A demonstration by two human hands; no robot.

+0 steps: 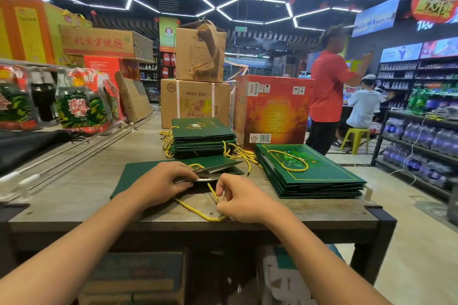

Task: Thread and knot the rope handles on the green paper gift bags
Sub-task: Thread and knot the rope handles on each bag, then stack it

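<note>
A flat green paper gift bag [138,173] lies on the table in front of me, its open mouth turned to the right. My left hand [161,184] grips the bag's top edge and holds the mouth apart. My right hand [239,197] pinches a yellow rope handle [195,210] that loops out over the table's front edge. A second bit of yellow rope [197,165] shows above my left fingers.
A stack of green bags [203,138] with rope handles stands behind, another stack [314,176] at the right. Cardboard boxes [195,101] and a red box [275,109] stand at the back. Two people are at the right, near shelves of bottles.
</note>
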